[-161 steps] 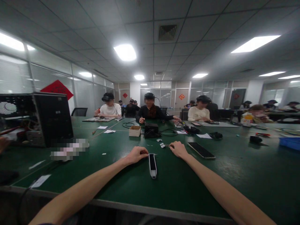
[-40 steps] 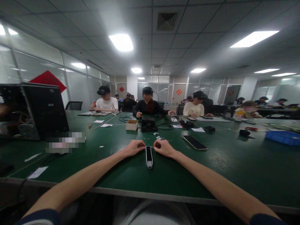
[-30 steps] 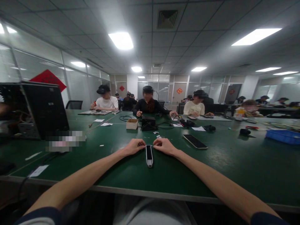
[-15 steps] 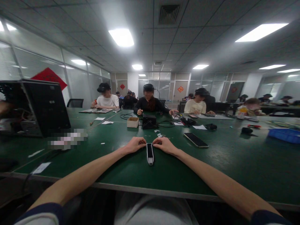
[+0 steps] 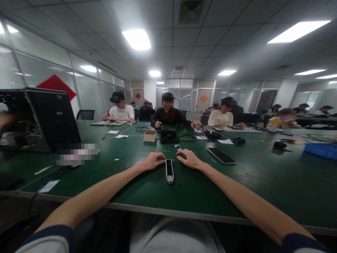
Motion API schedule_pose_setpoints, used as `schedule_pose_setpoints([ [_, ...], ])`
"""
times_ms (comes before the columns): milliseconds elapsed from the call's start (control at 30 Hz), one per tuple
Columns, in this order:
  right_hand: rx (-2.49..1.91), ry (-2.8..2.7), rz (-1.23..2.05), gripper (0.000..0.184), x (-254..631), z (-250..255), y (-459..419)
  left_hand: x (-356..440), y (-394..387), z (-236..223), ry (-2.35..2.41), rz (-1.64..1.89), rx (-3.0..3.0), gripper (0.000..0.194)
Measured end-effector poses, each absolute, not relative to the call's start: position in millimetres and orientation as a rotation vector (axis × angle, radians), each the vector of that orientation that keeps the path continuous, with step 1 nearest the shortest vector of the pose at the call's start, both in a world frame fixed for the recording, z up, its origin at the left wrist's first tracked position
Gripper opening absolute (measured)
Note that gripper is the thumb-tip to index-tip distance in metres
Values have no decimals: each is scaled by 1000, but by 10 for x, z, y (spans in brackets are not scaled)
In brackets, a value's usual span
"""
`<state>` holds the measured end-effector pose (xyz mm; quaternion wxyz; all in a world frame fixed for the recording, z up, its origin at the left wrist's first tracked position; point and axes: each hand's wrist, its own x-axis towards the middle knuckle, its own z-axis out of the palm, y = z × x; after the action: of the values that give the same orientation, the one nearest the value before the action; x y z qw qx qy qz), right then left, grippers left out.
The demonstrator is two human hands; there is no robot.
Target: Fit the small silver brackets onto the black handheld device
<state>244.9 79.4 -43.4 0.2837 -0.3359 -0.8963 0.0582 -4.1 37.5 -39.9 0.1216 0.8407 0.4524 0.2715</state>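
Observation:
A slim white pen-shaped device (image 5: 170, 172) with a long black face lies on the green table, its tapered end towards me. My left hand (image 5: 153, 161) has its fingers curled together at the far left corner of the device, seemingly gripping its edge. Beyond the right side of the device, my right hand (image 5: 190, 159) is apart from it. Its thumb and fingers are separated with nothing visible between them. Small silvery pieces (image 5: 177, 146) lie just past my right fingertips; their kind is too small to tell.
A smartphone (image 5: 221, 156) lies to the right, with a blue tray (image 5: 321, 150) farther off. Ahead stand a small open box (image 5: 150, 136) and a black box with cables (image 5: 168, 135). A black computer case (image 5: 54, 119) is at left. Several people sit across the table.
My right hand has come away from the device's far right corner, and its fingers have opened. My left hand stays at the left corner. The view has shifted slightly.

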Motion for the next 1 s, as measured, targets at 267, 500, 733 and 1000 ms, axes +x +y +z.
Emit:
schedule_pose_setpoints([
  [267, -1576, -2289, -121, 34, 2850, -526, 1168, -51, 387, -407, 1306, 779, 2455, 19],
  [500, -1601, -2379, -35, 31, 2881, -503, 1211, -26, 359, -388, 1321, 788, 2441, 20],
  [733, -1554, -2474, -99, 27, 2884, -457, 1251, -21, 342, -370, 1321, 784, 2445, 21],
  [1000, -1798, -2355, 43, 22, 2840, -424, 1310, -37, 361, -386, 1305, 787, 2452, 18],
])
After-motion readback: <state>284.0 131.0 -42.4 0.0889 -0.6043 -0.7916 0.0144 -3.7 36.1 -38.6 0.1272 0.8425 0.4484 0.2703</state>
